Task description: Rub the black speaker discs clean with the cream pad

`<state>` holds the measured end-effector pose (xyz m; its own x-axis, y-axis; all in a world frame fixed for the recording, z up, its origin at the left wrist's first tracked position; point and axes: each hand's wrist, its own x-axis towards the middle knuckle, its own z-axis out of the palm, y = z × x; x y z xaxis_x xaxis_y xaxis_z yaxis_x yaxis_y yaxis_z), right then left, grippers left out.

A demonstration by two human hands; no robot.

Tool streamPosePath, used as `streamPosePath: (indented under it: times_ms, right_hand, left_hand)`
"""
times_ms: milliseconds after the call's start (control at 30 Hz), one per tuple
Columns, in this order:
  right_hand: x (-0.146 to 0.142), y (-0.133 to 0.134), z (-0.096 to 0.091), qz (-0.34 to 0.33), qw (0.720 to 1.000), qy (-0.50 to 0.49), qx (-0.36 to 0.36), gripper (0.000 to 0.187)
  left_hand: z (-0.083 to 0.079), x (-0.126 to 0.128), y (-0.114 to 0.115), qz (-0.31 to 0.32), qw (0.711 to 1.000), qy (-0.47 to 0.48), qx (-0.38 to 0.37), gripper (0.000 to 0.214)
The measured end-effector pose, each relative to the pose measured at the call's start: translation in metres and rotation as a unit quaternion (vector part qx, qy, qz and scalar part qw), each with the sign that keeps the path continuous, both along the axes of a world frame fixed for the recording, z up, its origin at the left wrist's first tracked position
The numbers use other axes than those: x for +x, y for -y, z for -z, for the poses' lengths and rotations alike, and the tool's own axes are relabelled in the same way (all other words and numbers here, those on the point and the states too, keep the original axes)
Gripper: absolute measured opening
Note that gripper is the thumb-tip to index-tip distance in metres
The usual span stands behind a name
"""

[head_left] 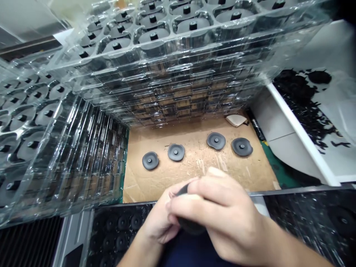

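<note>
My left hand (158, 218) and my right hand (219, 215) meet low in the middle of the view, both closed on one dark round rubber disc (189, 224) that is mostly hidden by the fingers. The right hand lies over the left. Beyond them, on a sheet of brown cardboard (194, 167), several grey round discs with a central nub lie flat in a loose row, among them one at the left (150, 160) and one at the right (241, 147).
Tall stacks of clear plastic trays holding grey discs stand behind (178, 66) and at the left (41, 141). A white bin (306, 144) with black rubber scraps (306, 100) is at the right. A dark tray of discs (116, 230) lies below the hands.
</note>
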<state>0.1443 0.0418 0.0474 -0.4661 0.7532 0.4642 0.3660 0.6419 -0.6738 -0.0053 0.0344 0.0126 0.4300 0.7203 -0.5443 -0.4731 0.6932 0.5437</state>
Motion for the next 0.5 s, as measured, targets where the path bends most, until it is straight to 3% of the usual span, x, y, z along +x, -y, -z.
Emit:
streamPosePath:
  times_ms: [133, 233, 367, 433, 500]
  right_hand:
    - [-0.005, 0.021, 0.008, 0.143, 0.988, 0.054, 0.021, 0.028]
    - [-0.005, 0.028, 0.009, 0.168, 0.984, 0.049, 0.024, 0.026]
    - [-0.003, 0.027, 0.007, 0.113, 0.989, -0.036, -0.089, 0.024]
    - [-0.001, 0.026, 0.009, 0.053, 0.983, -0.078, -0.157, 0.022]
    - [0.003, 0.027, 0.013, 0.036, 0.974, -0.109, -0.194, 0.022]
  left_hand:
    - [0.008, -0.004, 0.004, -0.086, 0.994, 0.055, 0.023, 0.055]
    - [0.012, -0.004, 0.005, -0.125, 0.989, 0.066, 0.045, 0.056]
    - [0.009, 0.001, 0.005, -0.158, 0.984, 0.061, 0.050, 0.050]
    - [0.006, 0.002, 0.005, -0.178, 0.981, 0.061, 0.043, 0.045]
    - [0.004, 0.003, 0.005, -0.187, 0.980, 0.063, 0.042, 0.048]
